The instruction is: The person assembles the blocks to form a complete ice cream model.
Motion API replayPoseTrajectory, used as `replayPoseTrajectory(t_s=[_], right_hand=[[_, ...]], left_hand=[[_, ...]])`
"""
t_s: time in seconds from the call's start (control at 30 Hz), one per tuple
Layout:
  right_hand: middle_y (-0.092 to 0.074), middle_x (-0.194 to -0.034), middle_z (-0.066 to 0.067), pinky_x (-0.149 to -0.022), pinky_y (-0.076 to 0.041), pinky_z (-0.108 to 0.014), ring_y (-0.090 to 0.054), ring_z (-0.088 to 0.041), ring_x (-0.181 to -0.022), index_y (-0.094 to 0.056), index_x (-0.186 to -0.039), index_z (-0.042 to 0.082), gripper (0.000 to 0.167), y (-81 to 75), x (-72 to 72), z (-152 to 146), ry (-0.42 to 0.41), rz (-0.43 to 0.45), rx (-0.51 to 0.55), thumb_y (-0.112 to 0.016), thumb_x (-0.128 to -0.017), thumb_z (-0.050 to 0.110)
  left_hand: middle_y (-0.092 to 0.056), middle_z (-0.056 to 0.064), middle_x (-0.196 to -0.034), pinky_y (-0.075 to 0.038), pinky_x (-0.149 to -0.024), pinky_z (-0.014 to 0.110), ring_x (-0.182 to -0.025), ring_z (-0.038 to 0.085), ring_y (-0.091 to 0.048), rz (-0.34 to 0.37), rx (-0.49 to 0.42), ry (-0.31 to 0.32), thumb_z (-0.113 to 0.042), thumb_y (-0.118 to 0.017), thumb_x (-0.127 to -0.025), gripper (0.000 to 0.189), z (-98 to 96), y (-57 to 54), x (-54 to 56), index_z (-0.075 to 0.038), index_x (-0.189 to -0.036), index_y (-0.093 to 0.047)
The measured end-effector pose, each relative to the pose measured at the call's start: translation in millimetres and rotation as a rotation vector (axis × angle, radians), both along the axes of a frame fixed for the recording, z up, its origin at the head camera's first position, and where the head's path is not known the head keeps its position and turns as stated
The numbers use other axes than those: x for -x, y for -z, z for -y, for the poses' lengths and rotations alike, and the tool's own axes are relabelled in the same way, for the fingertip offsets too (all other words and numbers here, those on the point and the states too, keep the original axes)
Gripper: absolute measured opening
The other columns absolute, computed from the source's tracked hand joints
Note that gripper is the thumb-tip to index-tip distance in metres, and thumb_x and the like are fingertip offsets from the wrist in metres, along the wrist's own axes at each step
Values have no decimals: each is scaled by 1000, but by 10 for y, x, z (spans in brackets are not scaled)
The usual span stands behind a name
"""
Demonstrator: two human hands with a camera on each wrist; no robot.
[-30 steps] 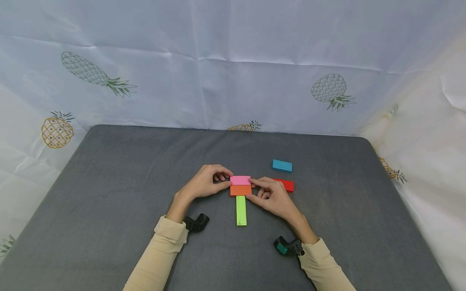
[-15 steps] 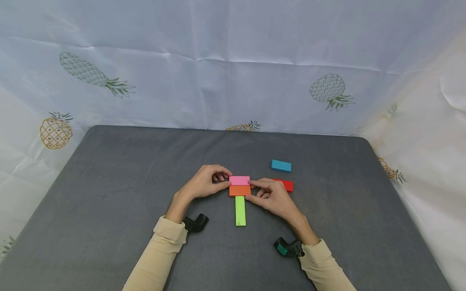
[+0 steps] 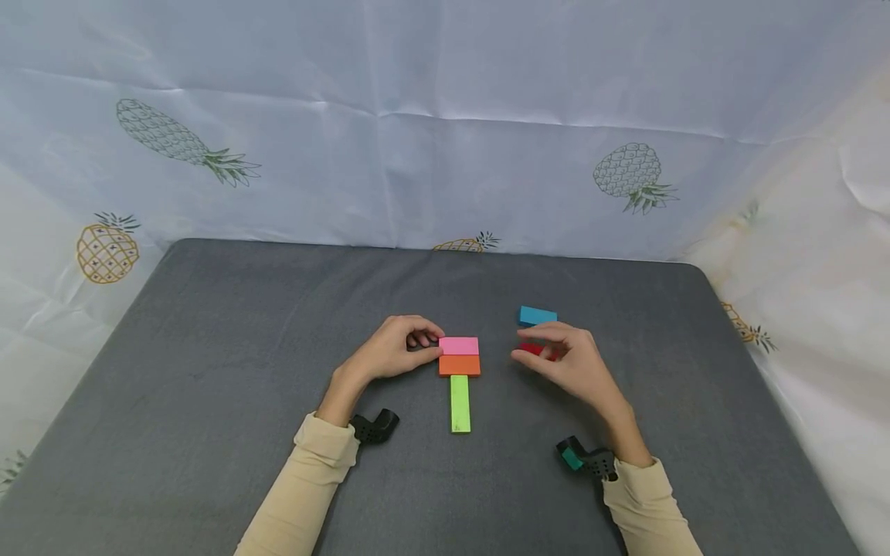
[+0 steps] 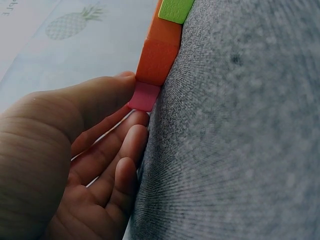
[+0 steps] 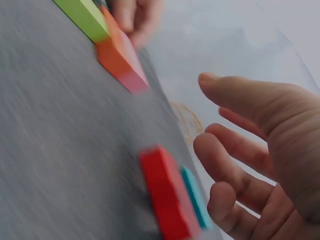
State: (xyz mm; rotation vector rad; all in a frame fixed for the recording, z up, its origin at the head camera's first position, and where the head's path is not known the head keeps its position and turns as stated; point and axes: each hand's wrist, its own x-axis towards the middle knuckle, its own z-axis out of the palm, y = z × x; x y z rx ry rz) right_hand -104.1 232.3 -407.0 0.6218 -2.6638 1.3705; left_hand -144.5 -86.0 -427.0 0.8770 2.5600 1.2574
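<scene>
At the centre of the table, a pink block (image 3: 459, 346) lies flush behind an orange block (image 3: 459, 365). A lime-green block (image 3: 460, 404) runs from the orange one toward the person, making a T shape. My left hand (image 3: 399, 346) pinches the left end of the pink block; in the left wrist view its thumb (image 4: 107, 95) touches near the pink-orange seam. My right hand (image 3: 573, 363) hovers over a red block (image 3: 531, 349), thumb and fingers spread with nothing between them. It partly hides that block in the head view. In the right wrist view the red block (image 5: 167, 195) lies apart from the fingers.
A blue block (image 3: 538, 316) lies just behind the red one, its front edge partly covered by the right hand. A grey cloth (image 3: 278, 309) covers the table. White curtains (image 3: 417, 177) with pineapple prints hang behind and at the sides.
My right hand has let go of the right end of the pink and orange blocks and moved right, over the red block. My left hand and the T of blocks have stayed in place.
</scene>
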Motion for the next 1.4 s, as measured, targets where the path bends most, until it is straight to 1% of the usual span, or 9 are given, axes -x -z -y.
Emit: replayPoseTrajectory(t_s=[0.07, 0.17, 0.37, 0.67, 0.9, 1.03, 1.2, 1.4], right_hand=[[-71, -102, -15, -54, -45, -23, -58, -2, -60, -77, -112, 1, 31, -26, 5, -111, 23, 2, -5, -84, -82, 5], [-71, -106, -16, -56, -45, -23, -59, -1, -61, -77, -113, 2, 31, -57, 9, -251, 49, 15, -41, -84, -83, 6], [-71, -113, -15, -62, -44, -22, -62, 0, -64, -77, -115, 3, 32, -63, 15, -406, 51, 59, -117, -83, -84, 9], [-70, -116, -17, -63, -47, -22, -63, 1, -68, -76, -117, 4, 33, -9, 40, -453, 15, 89, -119, -83, -85, 9], [-68, -114, -16, -67, -49, -23, -63, -1, -74, -74, -122, 4, 39, 37, 59, -478, -38, 131, -106, -83, -85, 9], [-67, -111, -16, -67, -49, -23, -62, -1, -73, -73, -122, 2, 40, 51, 68, -472, -55, 147, -108, -83, -85, 10], [-67, -108, -15, -65, -48, -23, -59, -1, -73, -74, -122, 2, 41, 76, 74, -470, -56, 152, -115, -85, -83, 11], [-67, -111, -14, -64, -45, -22, -58, -2, -73, -74, -123, 4, 43, 101, 80, -475, -35, 181, -147, -86, -83, 15]], left_hand=[[-74, 8, -103, -53, -81, 27, -88, 13, -64, 1, 0, 3, -15, -75, -93, 24, 1, -5, -2, -5, -114, -75], [-74, 8, -102, -53, -81, 27, -88, 13, -64, 4, 0, 4, -14, -75, -93, 23, 1, -12, -4, -5, -114, -75], [-74, 8, -102, -52, -81, 26, -88, 12, -64, 4, -1, 5, -14, -74, -93, 23, 0, -9, -1, -5, -114, -75], [-74, 8, -102, -52, -81, 27, -88, 13, -63, -1, -8, 3, -15, -75, -93, 23, -2, -6, 5, -5, -114, -75], [-74, 7, -102, -52, -80, 27, -87, 12, -63, 4, -12, -1, -15, -75, -93, 23, 1, -2, 10, -5, -113, -75], [-74, 7, -102, -52, -80, 27, -87, 12, -63, 3, -12, -3, -14, -75, -93, 23, 6, -3, 13, -5, -114, -75], [-73, 8, -102, -52, -80, 27, -87, 12, -63, 3, -14, -3, -14, -75, -93, 23, 9, -2, 13, -5, -114, -75], [-74, 8, -102, -52, -80, 26, -87, 12, -63, 5, -15, -4, -14, -75, -93, 23, 4, 3, 11, -5, -114, -75]])
